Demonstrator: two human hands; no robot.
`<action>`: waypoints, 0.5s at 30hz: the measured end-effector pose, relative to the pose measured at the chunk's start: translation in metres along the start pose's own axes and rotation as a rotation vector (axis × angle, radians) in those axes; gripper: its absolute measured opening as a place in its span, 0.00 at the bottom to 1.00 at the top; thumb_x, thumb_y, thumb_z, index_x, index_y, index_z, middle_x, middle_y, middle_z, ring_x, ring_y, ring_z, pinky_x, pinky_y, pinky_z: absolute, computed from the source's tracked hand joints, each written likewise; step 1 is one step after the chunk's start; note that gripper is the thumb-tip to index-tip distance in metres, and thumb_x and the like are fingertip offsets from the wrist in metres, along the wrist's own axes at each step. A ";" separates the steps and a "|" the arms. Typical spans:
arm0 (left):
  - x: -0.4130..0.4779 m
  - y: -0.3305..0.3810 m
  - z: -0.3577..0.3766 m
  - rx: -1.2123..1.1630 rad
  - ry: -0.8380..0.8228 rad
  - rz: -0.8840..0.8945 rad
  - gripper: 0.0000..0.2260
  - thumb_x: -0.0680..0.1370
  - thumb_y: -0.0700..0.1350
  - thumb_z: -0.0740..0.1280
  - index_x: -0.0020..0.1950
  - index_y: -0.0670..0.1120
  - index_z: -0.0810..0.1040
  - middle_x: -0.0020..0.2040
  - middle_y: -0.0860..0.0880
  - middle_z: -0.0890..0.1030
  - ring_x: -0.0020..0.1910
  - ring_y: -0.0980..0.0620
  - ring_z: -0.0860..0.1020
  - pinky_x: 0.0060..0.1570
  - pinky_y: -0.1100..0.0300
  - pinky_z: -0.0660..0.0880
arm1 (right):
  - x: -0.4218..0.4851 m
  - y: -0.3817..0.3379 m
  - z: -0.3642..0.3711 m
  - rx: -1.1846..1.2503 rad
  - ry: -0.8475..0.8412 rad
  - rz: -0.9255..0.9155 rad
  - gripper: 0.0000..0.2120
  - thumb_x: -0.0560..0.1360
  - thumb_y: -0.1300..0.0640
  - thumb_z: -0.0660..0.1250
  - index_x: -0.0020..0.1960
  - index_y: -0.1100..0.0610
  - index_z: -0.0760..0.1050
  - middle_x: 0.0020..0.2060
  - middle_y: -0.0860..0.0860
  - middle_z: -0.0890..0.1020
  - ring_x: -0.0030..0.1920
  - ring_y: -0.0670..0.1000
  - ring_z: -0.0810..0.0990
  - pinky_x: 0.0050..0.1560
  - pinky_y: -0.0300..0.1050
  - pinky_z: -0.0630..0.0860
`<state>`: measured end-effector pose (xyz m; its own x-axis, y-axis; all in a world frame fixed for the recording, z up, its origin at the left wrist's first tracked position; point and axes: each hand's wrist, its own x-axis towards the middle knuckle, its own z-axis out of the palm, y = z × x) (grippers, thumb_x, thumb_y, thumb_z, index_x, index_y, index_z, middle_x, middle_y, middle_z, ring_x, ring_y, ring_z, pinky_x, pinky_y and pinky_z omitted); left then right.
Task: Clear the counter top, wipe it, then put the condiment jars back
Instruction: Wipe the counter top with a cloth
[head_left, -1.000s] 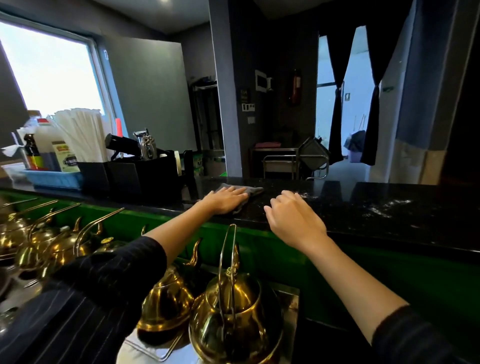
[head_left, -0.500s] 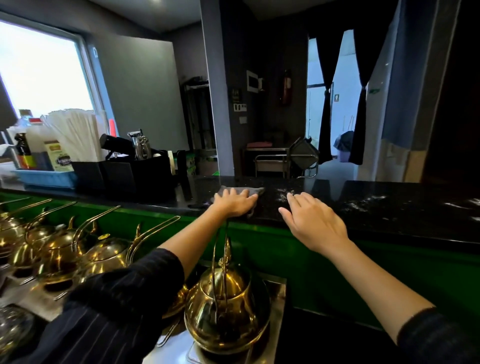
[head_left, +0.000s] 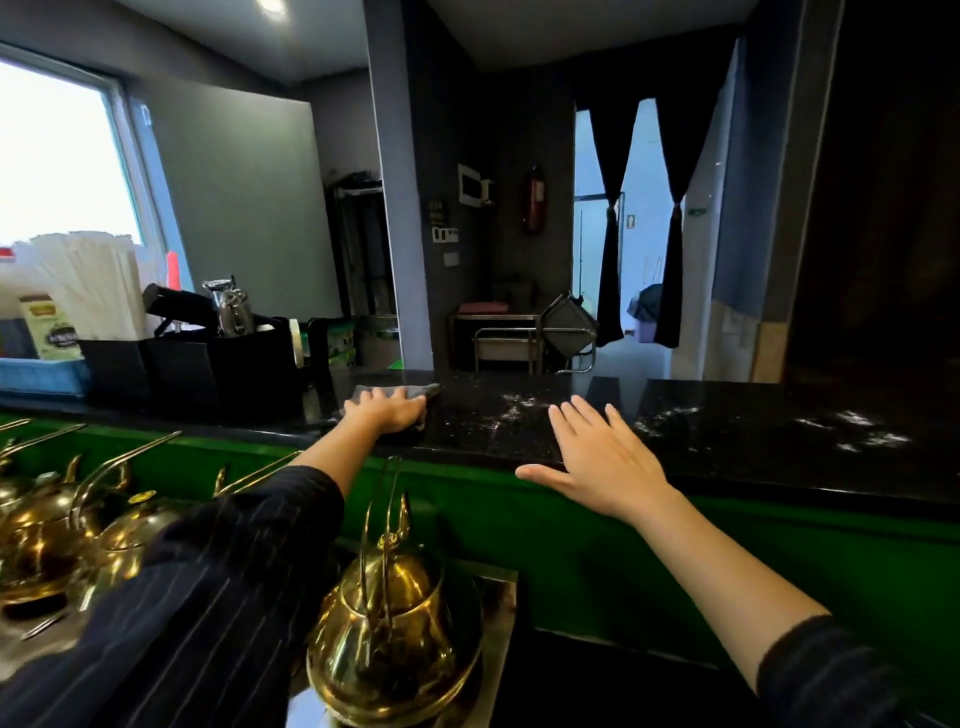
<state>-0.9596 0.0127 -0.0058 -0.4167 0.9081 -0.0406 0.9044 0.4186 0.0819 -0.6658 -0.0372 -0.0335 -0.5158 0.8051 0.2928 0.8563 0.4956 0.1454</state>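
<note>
On the black speckled stone counter top (head_left: 727, 415): your left hand (head_left: 387, 413) flat on grey cloth (head_left: 423, 389), right hand (head_left: 602, 457) open at near edge. Unwiped white smears (head_left: 852, 431) rightward; you're mid-wipe.

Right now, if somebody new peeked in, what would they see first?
Probably the shiny gold kettle at the bottom middle, with more kettles lined up to its left. Next, the left hand pressing a grey cloth on the black counter. The right hand is spread open at its near edge, beside white smudges.
</note>
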 end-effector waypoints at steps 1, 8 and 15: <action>0.003 0.005 0.000 -0.006 0.003 -0.031 0.29 0.79 0.64 0.44 0.78 0.54 0.50 0.79 0.41 0.49 0.77 0.39 0.49 0.73 0.39 0.47 | 0.002 -0.001 0.001 -0.006 0.002 -0.001 0.51 0.69 0.24 0.39 0.79 0.60 0.48 0.78 0.55 0.55 0.78 0.52 0.48 0.76 0.58 0.49; -0.008 0.107 0.010 0.060 -0.006 0.142 0.29 0.79 0.65 0.45 0.78 0.55 0.52 0.78 0.39 0.50 0.76 0.37 0.49 0.71 0.36 0.47 | 0.003 0.000 0.003 -0.087 0.038 -0.023 0.51 0.68 0.25 0.36 0.78 0.60 0.50 0.77 0.56 0.57 0.78 0.53 0.51 0.75 0.58 0.52; 0.011 0.053 0.007 -0.006 0.000 0.218 0.29 0.81 0.61 0.46 0.78 0.49 0.51 0.79 0.43 0.52 0.77 0.41 0.50 0.73 0.39 0.49 | -0.001 -0.002 0.001 -0.042 0.009 -0.035 0.51 0.69 0.25 0.37 0.78 0.61 0.46 0.78 0.56 0.51 0.78 0.52 0.44 0.77 0.56 0.47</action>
<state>-0.9155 0.0452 -0.0086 -0.2117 0.9771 -0.0214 0.9725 0.2128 0.0948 -0.6666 -0.0387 -0.0354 -0.5450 0.7846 0.2957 0.8385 0.5089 0.1949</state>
